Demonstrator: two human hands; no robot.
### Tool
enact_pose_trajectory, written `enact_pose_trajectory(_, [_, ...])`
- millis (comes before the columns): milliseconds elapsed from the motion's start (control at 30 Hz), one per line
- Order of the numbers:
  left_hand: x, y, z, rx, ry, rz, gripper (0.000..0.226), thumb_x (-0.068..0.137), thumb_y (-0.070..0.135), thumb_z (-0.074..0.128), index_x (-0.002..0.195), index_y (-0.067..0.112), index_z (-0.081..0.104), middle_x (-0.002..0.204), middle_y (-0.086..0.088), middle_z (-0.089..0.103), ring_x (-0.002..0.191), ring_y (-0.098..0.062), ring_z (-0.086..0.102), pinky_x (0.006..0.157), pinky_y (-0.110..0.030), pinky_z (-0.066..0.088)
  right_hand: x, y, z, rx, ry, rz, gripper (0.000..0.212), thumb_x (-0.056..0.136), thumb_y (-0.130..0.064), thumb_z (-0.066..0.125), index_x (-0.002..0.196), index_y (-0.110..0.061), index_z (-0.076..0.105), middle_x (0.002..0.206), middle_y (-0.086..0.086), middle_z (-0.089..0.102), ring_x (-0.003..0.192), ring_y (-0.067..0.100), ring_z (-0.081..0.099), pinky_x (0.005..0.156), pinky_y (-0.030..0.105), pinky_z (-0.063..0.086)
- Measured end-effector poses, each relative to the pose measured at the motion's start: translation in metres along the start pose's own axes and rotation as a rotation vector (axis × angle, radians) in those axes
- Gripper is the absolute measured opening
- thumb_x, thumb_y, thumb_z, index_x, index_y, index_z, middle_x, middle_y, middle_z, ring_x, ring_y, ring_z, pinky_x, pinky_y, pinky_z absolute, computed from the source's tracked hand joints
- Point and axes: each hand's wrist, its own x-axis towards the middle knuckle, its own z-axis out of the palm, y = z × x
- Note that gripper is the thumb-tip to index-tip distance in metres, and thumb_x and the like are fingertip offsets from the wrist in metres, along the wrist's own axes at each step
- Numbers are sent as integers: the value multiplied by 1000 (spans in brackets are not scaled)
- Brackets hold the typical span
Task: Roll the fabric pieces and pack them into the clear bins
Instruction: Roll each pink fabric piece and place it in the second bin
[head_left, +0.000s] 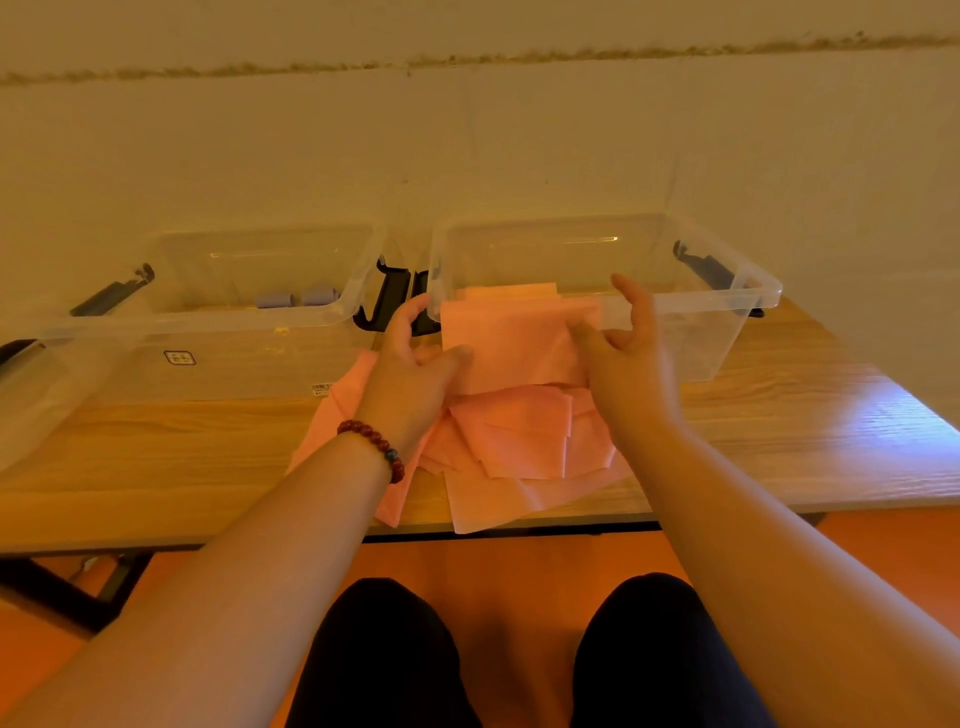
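Note:
A pink fabric piece (511, 340) is held up in front of the right clear bin (727, 301). My left hand (415, 364), with a bead bracelet at the wrist, grips the piece's left edge. My right hand (626, 353) pinches its right edge between thumb and fingers. Under both hands lies a loose pile of pink fabric pieces (519, 441) that reaches the table's front edge. The left clear bin (218, 332) holds two small grey-blue rolls (296, 299) at its back. Folded pink fabric shows through the right bin's wall.
Both bins stand side by side at the back of a wooden table (805, 415) against a pale wall. Black latch handles (395, 301) sit between the bins and at their outer ends. My knees in dark trousers are below the table edge.

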Motion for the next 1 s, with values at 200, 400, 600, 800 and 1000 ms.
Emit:
enact_pose_trajectory(200, [-12, -6, -8, 119, -53, 181, 42, 91, 8, 60, 112, 43, 51, 104, 24, 59, 92, 2, 64, 76, -24, 57, -13, 7, -6, 33, -80, 1, 41, 94, -19, 62, 123, -44, 48, 97, 1, 68, 84, 17, 68, 58, 24, 54])
enact_pose_trajectory(400, [-20, -4, -16, 141, -103, 146, 18, 85, 13, 69, 90, 31, 69, 97, 14, 67, 89, 3, 65, 79, -21, 55, -21, 4, -16, 94, -116, -47, 17, 92, -12, 63, 87, -29, 65, 89, -6, 65, 72, 1, 62, 58, 13, 52])
enact_pose_trajectory(600, [-28, -10, -24, 230, -134, 152, 31, 87, 6, 65, 95, 35, 64, 101, 26, 57, 87, 19, 55, 78, -8, 49, -26, 15, -29, 107, -348, 105, 45, 89, 5, 55, 99, -37, 67, 105, -8, 69, 95, 8, 67, 83, 26, 56])
enact_pose_trajectory(800, [-29, -12, -27, 100, -135, 52, 15, 90, 10, 61, 87, 21, 71, 81, 13, 73, 80, 2, 67, 72, -14, 53, -30, 23, -31, 43, -304, 83, 35, 89, -2, 63, 94, -36, 70, 101, -1, 72, 99, 17, 67, 91, 33, 54])
enact_pose_trajectory(1000, [-27, -26, -25, 80, -132, 17, 24, 86, 18, 66, 69, 31, 77, 81, 6, 75, 84, -9, 69, 82, -27, 55, -29, 31, -33, 131, -257, 124, 33, 86, 1, 66, 95, -30, 71, 99, 12, 73, 97, 28, 69, 92, 51, 53])
